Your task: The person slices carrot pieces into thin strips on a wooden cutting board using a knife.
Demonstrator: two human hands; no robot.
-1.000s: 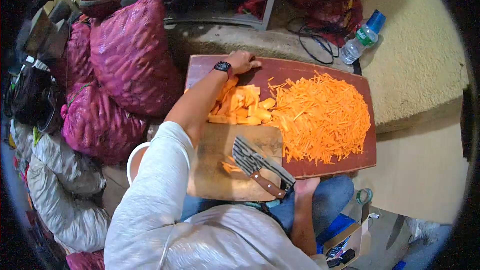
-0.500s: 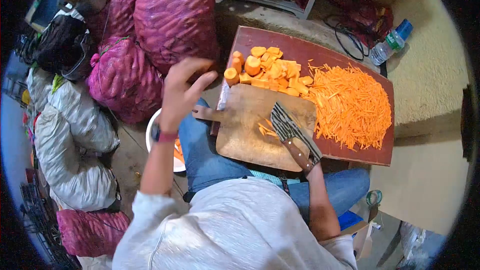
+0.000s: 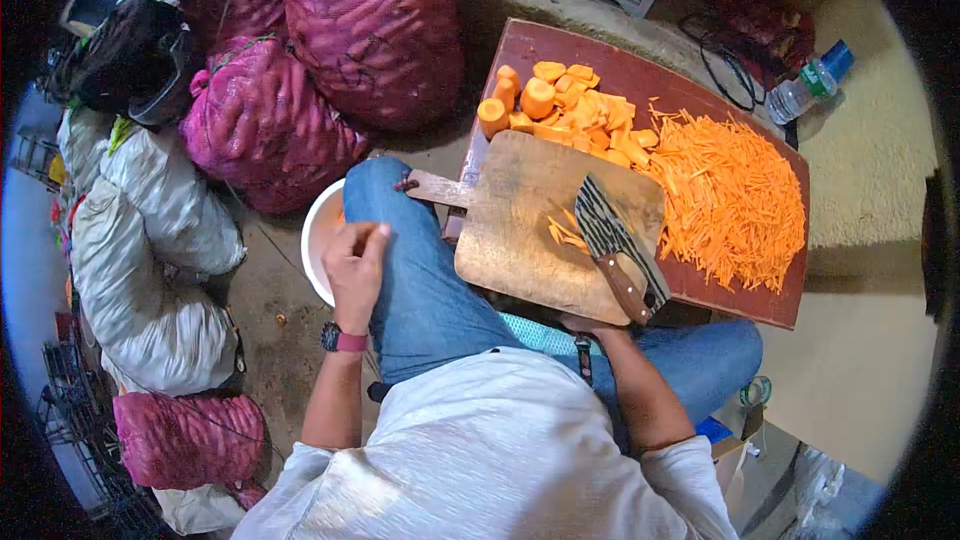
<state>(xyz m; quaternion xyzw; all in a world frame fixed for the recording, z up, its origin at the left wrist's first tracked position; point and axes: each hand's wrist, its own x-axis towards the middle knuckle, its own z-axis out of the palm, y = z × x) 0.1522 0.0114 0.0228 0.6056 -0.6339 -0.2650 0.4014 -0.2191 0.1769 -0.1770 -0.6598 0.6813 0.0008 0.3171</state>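
Observation:
My left hand (image 3: 357,272), with a watch at the wrist, is beside my left thigh and the white bucket (image 3: 318,265). Its fingers are curled together, and nothing shows in them. My right hand (image 3: 588,324) is at the near edge of the wooden cutting board (image 3: 520,230), its fingers hidden beneath it. On the board lies a knife (image 3: 603,223) with a streaked blade and a brown handle, next to a few carrot strips (image 3: 565,232). Beyond the board sit peeled carrot pieces and slices (image 3: 585,115). Shredded carrot (image 3: 735,200) is heaped to the right.
The red table (image 3: 540,40) carries the board and carrots. Pink mesh sacks (image 3: 375,30) stand at the upper left, above white sacks (image 3: 150,290). A plastic bottle (image 3: 795,95) stands by the wall at right. A cable (image 3: 720,60) lies behind the table.
My left hand has come down from near the mesh sacks toward my thigh, its spread fingers now curled. My right hand has shifted left along the board's near edge. The view has shifted.

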